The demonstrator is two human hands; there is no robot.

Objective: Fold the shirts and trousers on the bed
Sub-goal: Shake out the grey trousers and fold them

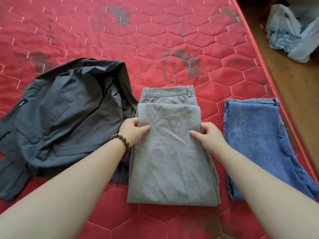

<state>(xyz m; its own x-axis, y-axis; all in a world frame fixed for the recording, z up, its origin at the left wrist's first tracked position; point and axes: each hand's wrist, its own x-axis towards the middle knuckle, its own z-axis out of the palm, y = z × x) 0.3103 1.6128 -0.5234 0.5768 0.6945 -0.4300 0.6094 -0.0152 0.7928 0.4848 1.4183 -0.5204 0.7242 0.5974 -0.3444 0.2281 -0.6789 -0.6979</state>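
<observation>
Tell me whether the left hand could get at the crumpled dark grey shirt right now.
Probably yes. The left hand grips the folded grey trousers at their left edge, and the crumpled dark grey shirt lies right beside it with nothing between; it must let go first.

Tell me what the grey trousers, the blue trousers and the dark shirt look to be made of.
Grey trousers: likely a matte cotton-type weave, going by the fine soft creases and lack of shine.
Blue trousers: denim by the look, with a faded, mottled blue surface and a stitched waistband.
Dark shirt: thin, smooth woven cloth with a slight sheen, perhaps a cotton or synthetic blend; it crumples in sharp folds.
</observation>
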